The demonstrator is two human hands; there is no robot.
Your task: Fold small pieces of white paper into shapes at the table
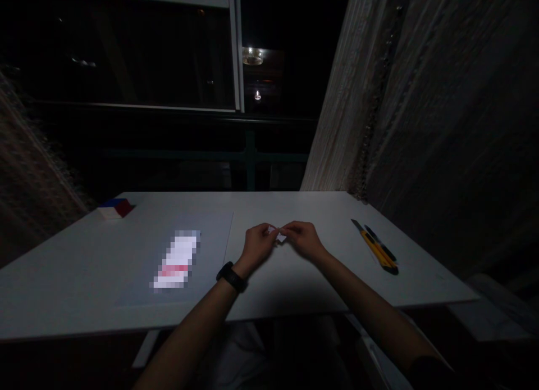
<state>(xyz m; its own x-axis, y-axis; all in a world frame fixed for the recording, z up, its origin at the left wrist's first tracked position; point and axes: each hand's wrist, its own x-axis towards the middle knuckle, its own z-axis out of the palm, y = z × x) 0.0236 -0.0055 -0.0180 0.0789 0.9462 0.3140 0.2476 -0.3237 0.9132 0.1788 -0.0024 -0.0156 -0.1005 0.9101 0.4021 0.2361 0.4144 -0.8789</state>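
Note:
Between my two hands, above the middle of the white table [295, 291], is a small piece of white paper [281, 237]. My left hand [260, 244], with a black watch [231, 276] on its wrist, pinches the paper's left side between thumb and fingers. From the other side my right hand [304, 239] pinches it too, its fingertips almost meeting the left ones. Most of the paper is covered by the fingers, so its exact shape cannot be made out.
On the left, a lit, blurred-out phone [177, 261] lies on a pale sheet [217, 255]. A coloured cube [115, 208] sits at the back left. A yellow utility knife [377, 249] and a dark pen [381, 243] lie on the right. Curtains [337, 98] and a window frame [236, 53] stand behind.

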